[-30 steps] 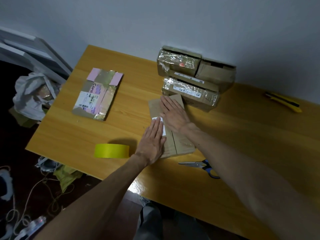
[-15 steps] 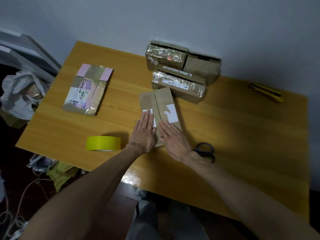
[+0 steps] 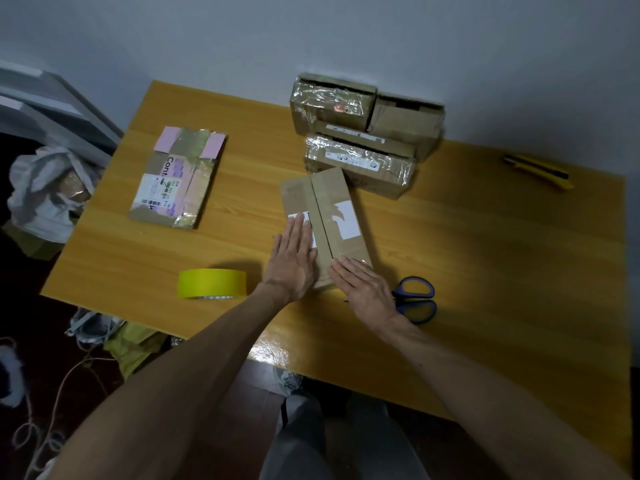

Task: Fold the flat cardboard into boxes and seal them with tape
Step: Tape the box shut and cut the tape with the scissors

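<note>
On the bench (image 3: 485, 271), nothing but one hand is seen to have been shifted over the last second. The stack of taped boxes (image 3: 363, 133) against the wall and the flattened parcel (image 3: 176, 178) at the far left have been left where they were.

The folded cardboard (image 3: 332, 202) lies at the middle of the bench, its far end just before the stack. Its two flaps are laid flat and meet along a central seam.

The right hand (image 3: 363, 289) was spread over the far half of the cardboard a second ago. It has been drawn back along the right flap to the near end, so that a white label patch there is now uncovered. It is laid flat, fingers straight and close together, just right of the seam. The left hand (image 3: 294, 261) has been kept flat on the left flap, fingers straight and together, partly covering a second white patch.

From this it is judged that the flaps have been smoothed down and are being held shut, so that taping comes next. No yellow tape is seen on the seam. The yellow tape roll (image 3: 212, 283) lies untouched left of the left hand, and the scissors (image 3: 415, 299) lie just beside the right wrist, blades hidden.

The long axis of the cardboard runs from the near edge toward the wall, leaning slightly left at its far end. The seam follows that axis, and one narrow end is pointed at the stack.
</note>
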